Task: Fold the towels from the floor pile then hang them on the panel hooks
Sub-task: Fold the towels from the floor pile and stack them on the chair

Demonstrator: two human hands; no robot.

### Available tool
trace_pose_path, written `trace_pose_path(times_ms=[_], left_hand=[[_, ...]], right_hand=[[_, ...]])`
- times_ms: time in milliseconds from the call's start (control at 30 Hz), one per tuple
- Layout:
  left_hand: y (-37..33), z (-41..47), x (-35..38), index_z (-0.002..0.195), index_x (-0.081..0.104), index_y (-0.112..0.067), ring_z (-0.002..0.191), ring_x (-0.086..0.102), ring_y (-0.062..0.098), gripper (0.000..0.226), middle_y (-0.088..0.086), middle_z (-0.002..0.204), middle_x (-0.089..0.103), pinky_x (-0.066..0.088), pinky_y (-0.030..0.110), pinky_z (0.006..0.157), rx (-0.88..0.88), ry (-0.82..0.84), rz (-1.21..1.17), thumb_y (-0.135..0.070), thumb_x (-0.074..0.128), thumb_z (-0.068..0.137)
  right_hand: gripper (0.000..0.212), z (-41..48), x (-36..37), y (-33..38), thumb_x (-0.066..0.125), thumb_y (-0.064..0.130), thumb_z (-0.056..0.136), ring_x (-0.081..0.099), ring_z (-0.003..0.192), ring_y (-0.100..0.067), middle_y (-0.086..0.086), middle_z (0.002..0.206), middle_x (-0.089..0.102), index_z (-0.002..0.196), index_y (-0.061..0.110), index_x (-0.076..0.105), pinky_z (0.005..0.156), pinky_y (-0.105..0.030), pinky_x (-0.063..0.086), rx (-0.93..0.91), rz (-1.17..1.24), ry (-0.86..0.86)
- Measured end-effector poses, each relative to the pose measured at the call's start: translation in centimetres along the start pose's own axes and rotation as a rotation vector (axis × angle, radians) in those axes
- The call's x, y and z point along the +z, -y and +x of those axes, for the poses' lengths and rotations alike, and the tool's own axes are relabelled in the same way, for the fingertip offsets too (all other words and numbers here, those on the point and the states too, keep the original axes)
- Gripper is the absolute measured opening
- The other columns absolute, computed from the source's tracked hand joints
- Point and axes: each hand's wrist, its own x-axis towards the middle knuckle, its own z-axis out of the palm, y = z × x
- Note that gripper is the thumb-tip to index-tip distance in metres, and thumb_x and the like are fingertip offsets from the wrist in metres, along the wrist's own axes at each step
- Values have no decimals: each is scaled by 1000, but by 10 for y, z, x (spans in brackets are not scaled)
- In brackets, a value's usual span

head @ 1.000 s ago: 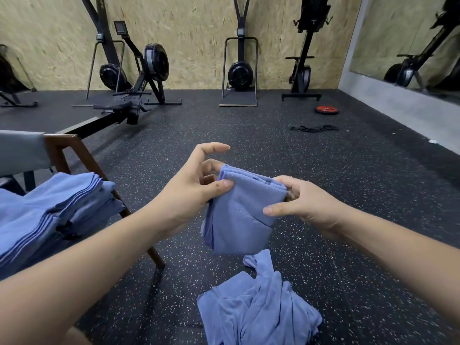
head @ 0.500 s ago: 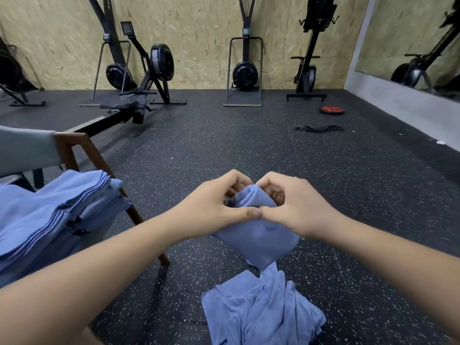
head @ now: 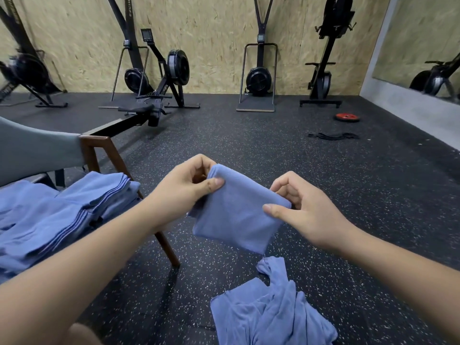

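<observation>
The left hand [head: 189, 192] pinches one top corner of the folded towel [head: 236, 217], the right hand [head: 306, 215] the other, above the floor pile [head: 271, 312]. Keep the edge between the pinches taut and the layers below them flush; the hidden underside may be uneven.

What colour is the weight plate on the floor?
The weight plate is red, seen in the head view.

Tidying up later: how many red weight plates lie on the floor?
1: the round red weight plate lies far right on the speckled black rubber floor; others may be out of frame.
</observation>
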Motion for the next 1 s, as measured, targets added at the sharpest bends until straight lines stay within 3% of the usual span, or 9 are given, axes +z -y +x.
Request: trace_pose_path(times_ms=[167,267,400,567,667,733,833,900,1000], left_hand=[[-11,-20,-31,123,61,-26,95,62,19,28,8,105,69,48,48,89,-41,97,98,-17,71,99],[-21,-32,-49,123,62,-38,94,68,28,40,10,105,71,54,50,88,-87,112,266,-18,73,91],[-37,-46,-65,100,67,-34,89,67,16,23,-6,92,71,57,43,83,-65,134,617,-42,84,86],[-51,-53,-107,78,52,-16,66,45,12,47,-4,71,51,36,35,63,-20,62,874,-52,80,90],[-57,-60,-153,76,51,-16,62,40,8,47,-8,66,44,30,29,58,-147,24,803,-50,79,93],[-61,-67,-187,81,62,-19,67,51,5,37,-7,71,57,39,25,62,-243,-8,678,-49,80,93],[-60,-78,-242,102,78,-20,98,77,19,32,2,101,81,60,41,88,-362,-85,508,-50,82,91],[-53,-86,-279,113,79,-18,114,75,31,39,8,115,80,58,52,104,-429,-121,407,-50,84,90],[-36,-93,-330,116,77,-9,106,77,28,44,9,114,80,63,41,91,-524,-212,350,-46,83,92]], right_hand=[[25,11,11,20,82,10,92,71,94,-37,-11,99,76,110,22,70,86,-53,56,7,97,37],[24,28,21,41,81,6,91,73,96,-34,-4,99,79,107,21,72,84,-47,58,-16,80,68],[28,65,48,73,80,11,89,72,92,-25,5,99,78,109,28,70,83,-43,57,-100,-58,233],[31,119,98,115,79,27,85,68,84,-18,8,90,73,111,38,67,79,-44,55,-214,-157,387],[30,153,133,129,84,32,88,62,75,-16,8,81,67,111,37,66,72,-43,49,-239,-72,395],[37,172,159,132,90,31,85,71,85,-14,7,93,75,114,35,66,78,-42,55,-171,29,460],[54,194,209,122,94,26,80,74,114,-14,8,119,79,127,31,68,104,-46,58,-29,120,601],[45,207,248,114,89,19,84,74,118,-23,1,120,80,126,20,73,108,-53,55,36,211,624],[30,226,303,115,82,11,90,76,110,-34,-13,114,81,119,7,75,102,-52,60,190,430,577]])
